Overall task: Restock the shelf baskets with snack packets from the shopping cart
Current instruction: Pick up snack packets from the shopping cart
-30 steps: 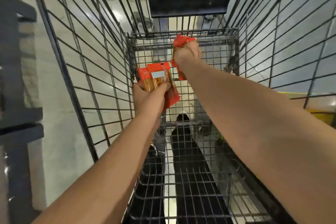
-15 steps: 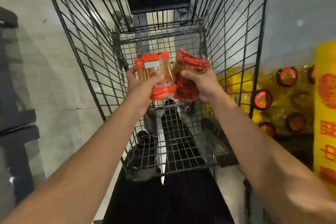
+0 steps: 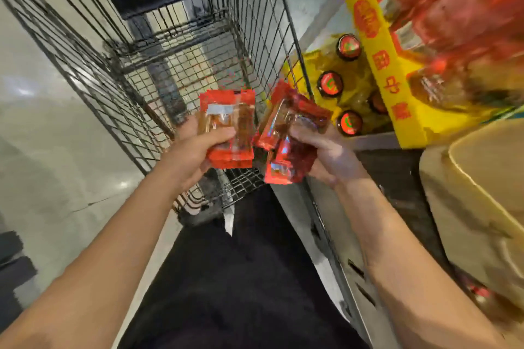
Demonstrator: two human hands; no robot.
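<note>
Left hand: the left hand (image 3: 192, 150) is seen at about 9 o'clock of the frame centre, its thumb laid across the front and its fingers curled behind a stack of snack packets (image 3: 229, 127).
Left packets: an upright, flat stack with red ends and a clear middle is held; a pale label is visible near its top. How many packets are in it cannot be told.
Right hand: the right hand (image 3: 326, 150) is wrapped round a second bunch of red packets (image 3: 286, 139), tilted toward 1 o'clock and just beside the first stack; whether the two bunches touch cannot be told.
Cart: the wire shopping cart (image 3: 136, 65) is spread from 12 to 10 o'clock behind the hands, and both bunches are held above its near end.
Shelf side: at 2 o'clock a yellow printed box (image 3: 382, 65) and red-capped bottles (image 3: 330, 83) are seen, blurred; a beige carton (image 3: 482, 178) is at 3 o'clock. No shelf basket can be made out.
Handling, judged: the packets are taken to be light, with slick, crinkly film, so a stack may fan out or slide. The contents may be crushed if squeezed hard.
Where to hold, judged: each stack is best gripped across its middle, thumb in front and fingers behind, so the packets are pressed together.
Step, judged: the packets have been lifted and are to be carried to the shelf at 3 o'clock.
</note>
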